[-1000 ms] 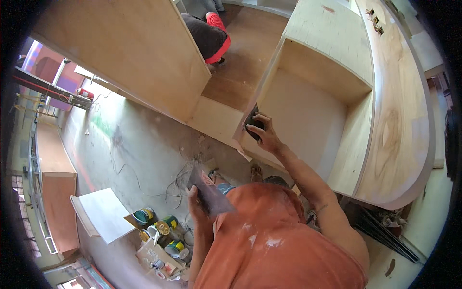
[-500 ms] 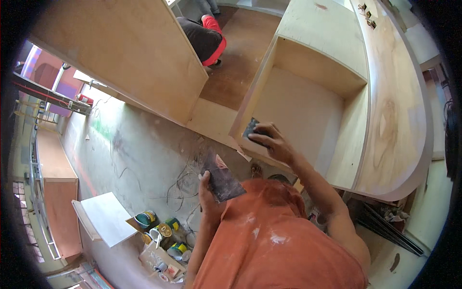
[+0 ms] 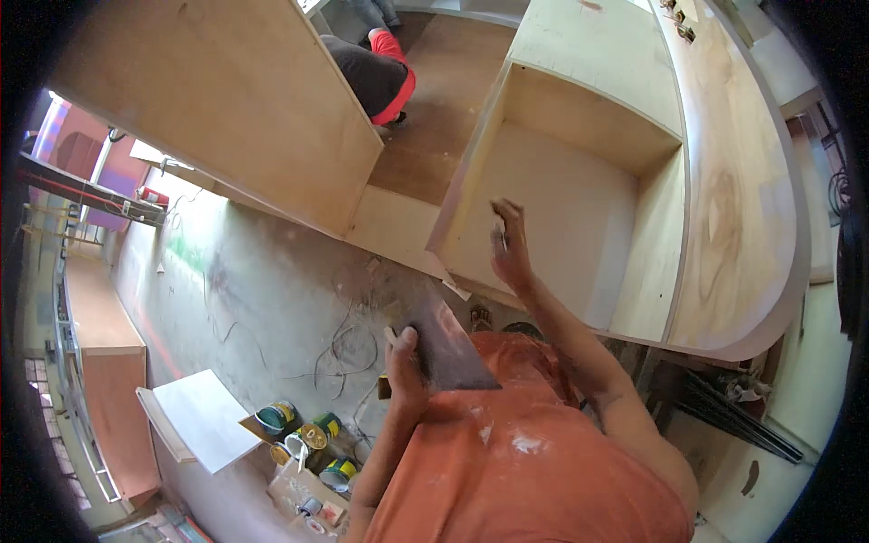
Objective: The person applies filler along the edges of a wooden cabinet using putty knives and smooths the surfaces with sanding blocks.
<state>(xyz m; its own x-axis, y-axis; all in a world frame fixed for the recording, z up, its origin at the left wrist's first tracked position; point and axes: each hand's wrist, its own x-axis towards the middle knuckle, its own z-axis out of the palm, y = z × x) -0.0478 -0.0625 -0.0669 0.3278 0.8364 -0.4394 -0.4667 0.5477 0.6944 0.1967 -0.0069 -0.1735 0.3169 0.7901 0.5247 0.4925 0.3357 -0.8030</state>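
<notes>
My left hand [image 3: 406,373] is closed on the edge of a thin dark flat board [image 3: 457,355], its thumb on top; the board is tilted, with a pinkish smear on its face. My right hand [image 3: 510,242] is raised over the open wooden box [image 3: 566,204], its fingers closed on a small dark spreader [image 3: 500,233] seen nearly edge-on. The spreader stands apart from the box's left side panel [image 3: 468,190]. The box is pale plywood with a whitish bottom.
A large plywood panel [image 3: 226,100] stands at upper left. Beyond it crouches a person [image 3: 376,77] in black and red. A curved wooden top [image 3: 738,208] is at right. Paint cans [image 3: 276,416], a white board [image 3: 204,421] and loose cables [image 3: 339,348] lie on the floor.
My right hand has lifted the spreader off the box's left edge and turned it edge-on. The dark board in my left hand has shifted right and tilted differently.
</notes>
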